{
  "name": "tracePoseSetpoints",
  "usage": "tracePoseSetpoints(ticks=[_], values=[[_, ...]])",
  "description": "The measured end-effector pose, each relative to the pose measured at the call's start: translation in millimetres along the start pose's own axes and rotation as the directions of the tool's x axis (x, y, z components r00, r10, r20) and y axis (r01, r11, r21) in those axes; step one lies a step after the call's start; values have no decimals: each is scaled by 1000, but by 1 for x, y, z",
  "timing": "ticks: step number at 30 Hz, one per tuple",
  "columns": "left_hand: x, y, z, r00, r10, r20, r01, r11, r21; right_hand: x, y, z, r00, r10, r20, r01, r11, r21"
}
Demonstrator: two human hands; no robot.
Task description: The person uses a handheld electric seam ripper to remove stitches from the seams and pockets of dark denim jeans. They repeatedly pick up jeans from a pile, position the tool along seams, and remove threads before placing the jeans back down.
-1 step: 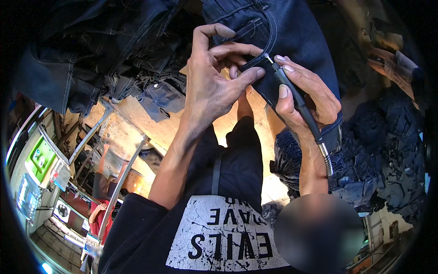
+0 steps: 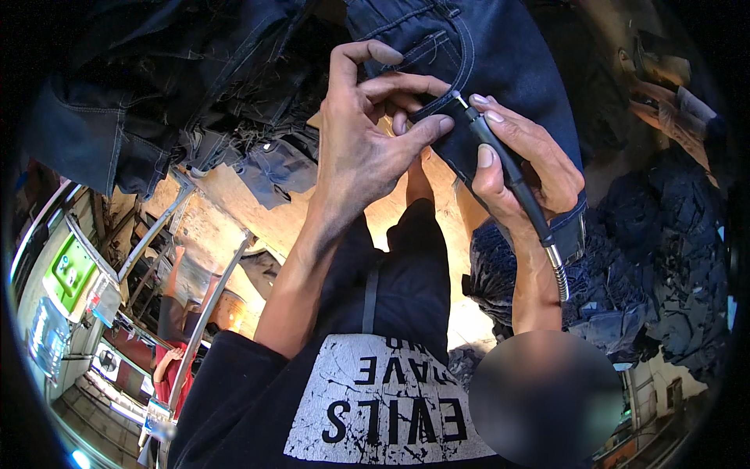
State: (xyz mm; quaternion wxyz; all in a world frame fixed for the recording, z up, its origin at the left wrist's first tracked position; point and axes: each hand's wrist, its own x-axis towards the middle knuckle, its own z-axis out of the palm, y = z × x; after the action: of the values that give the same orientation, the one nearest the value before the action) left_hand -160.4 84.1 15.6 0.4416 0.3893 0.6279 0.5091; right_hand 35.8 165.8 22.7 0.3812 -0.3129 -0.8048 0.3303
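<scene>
Dark blue denim trousers (image 2: 512, 47) with pale stitching lie at the top centre. My left hand (image 2: 359, 148) grips a curved, stitched edge of them, its index finger stretched along the seam and its thumb close to the cloth. In my right hand (image 2: 543, 168) is a slim black rotary-tool handpiece (image 2: 516, 176), held like a pen. A coiled metal sleeve runs from its rear end beside my wrist. The handpiece's thin metal tip meets the seam right by my left index fingertip. Whether the tip presses in or only touches, I cannot tell.
More dark denim (image 2: 141, 94) is heaped at the upper left, with loose threads. Stacks of dark cloth (image 2: 625, 258) stand on the right. A person in red (image 2: 173, 367) is at the lower left near a metal rail (image 2: 211, 313). Another person's hand (image 2: 664, 109) shows at the far right.
</scene>
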Motion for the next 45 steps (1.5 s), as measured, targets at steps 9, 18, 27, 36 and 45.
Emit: tracePoseSetpoints(ticks=[9,18,27,36,45], values=[[7,-11,-2,998,60,8,-60,998,-4,3,7,5,1000,5,-30,-5,1000,3],[6,-15,0,991,137,5,-137,989,53,2,1,1,998,61,23,-61,998,-31],[2,-17,3,991,137,-5,-137,991,11,-1,0,3,995,95,-11,-96,994,-53],[2,-17,5,993,120,4,-119,993,-20,0,-4,6,988,142,-65,-148,984,-95],[4,-20,5,990,140,22,-139,990,-19,0,-7,9,971,219,-96,-228,969,-99]])
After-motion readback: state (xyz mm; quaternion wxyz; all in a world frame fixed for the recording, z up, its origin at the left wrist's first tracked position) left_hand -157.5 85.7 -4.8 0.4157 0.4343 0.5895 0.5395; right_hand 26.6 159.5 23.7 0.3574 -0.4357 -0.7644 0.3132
